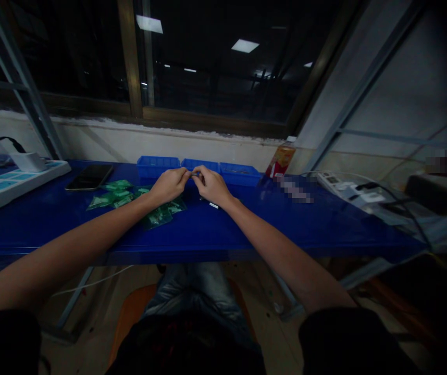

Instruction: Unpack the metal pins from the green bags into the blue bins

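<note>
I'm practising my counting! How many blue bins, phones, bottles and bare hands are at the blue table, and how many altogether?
Blue bins: 3
Phone: 1
Bottle: 1
Bare hands: 2
Total: 7
The green packets overlap too much to count, so I left them out.

I see the left hand (pixel 170 185) and right hand (pixel 214 186) pinching, fingertips almost meeting, bare forearms (pixel 269 235) spread behind those fingers.
</note>
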`<state>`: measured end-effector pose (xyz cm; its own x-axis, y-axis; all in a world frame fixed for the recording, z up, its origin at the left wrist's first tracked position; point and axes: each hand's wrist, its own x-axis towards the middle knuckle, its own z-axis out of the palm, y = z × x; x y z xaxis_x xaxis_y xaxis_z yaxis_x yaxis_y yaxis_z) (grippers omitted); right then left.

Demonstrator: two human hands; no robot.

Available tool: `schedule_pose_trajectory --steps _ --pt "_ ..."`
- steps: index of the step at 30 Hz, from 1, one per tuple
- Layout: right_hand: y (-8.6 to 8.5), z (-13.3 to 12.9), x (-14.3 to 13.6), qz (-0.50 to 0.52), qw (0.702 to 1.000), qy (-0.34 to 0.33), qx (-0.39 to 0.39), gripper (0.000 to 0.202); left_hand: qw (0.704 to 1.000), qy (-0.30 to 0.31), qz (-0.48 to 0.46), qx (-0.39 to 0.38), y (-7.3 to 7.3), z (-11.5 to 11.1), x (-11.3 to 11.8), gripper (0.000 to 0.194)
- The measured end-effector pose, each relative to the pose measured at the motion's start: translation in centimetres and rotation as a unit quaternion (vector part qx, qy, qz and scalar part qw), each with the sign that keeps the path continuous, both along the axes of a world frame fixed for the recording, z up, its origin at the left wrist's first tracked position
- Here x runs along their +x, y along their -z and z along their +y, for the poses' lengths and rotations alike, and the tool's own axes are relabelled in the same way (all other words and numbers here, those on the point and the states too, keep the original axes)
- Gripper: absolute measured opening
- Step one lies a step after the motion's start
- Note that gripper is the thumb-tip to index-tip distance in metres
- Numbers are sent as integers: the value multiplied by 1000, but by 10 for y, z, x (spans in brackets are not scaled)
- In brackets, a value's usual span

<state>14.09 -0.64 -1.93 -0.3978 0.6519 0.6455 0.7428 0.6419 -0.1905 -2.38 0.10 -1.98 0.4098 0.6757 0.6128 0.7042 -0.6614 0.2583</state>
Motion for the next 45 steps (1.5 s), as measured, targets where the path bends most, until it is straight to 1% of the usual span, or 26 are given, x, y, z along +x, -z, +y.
schedule_pose_trajectory --steps 2,4,7,10,15,19,22,25,27,29,31,36,39,42,45 --pt "0 1 0 0 1000 10 -2 22 1000 15 -22 7 0 -1 0 24" --pt "1 3 1 -5 1000 19 -3 26 998 37 -39 12 0 -1 0 26" --pt "1 4 1 -16 999 37 -1 32 998 53 -37 17 1 -1 0 24" --pt "2 4 1 -11 999 34 -2 33 999 37 -28 23 0 -1 0 19" --pt "3 2 1 26 1000 -5 -14 27 999 7 -40 21 -2 -4 0 19" --pt "4 2 0 21 1000 -9 -6 22 1000 -23 -16 12 -2 -4 0 27" --pt "2 1 -1 13 1000 -9 -1 20 999 -33 2 8 -2 -3 -1 33" --pt "1 1 -1 4 1000 -11 10 23 1000 -10 -19 10 -1 -3 0 27" --pt "1 2 -1 -2 1000 -8 16 26 999 31 -41 17 0 -2 0 22" --pt "1 3 0 -5 1000 -2 15 28 996 66 -49 25 1 0 0 22" --pt "2 4 1 -4 1000 1 9 29 996 73 -45 36 2 1 0 21" --pt "1 3 1 7 1000 -5 -8 32 997 54 -34 44 2 2 0 17" --pt "0 1 1 30 999 -7 -14 26 998 27 -26 40 1 0 0 18" --pt "0 -1 1 36 999 -13 -6 27 999 2 -9 36 -1 -1 0 23" --pt "0 -1 0 23 1000 -19 1 22 1000 -10 2 27 -1 -2 -1 28"
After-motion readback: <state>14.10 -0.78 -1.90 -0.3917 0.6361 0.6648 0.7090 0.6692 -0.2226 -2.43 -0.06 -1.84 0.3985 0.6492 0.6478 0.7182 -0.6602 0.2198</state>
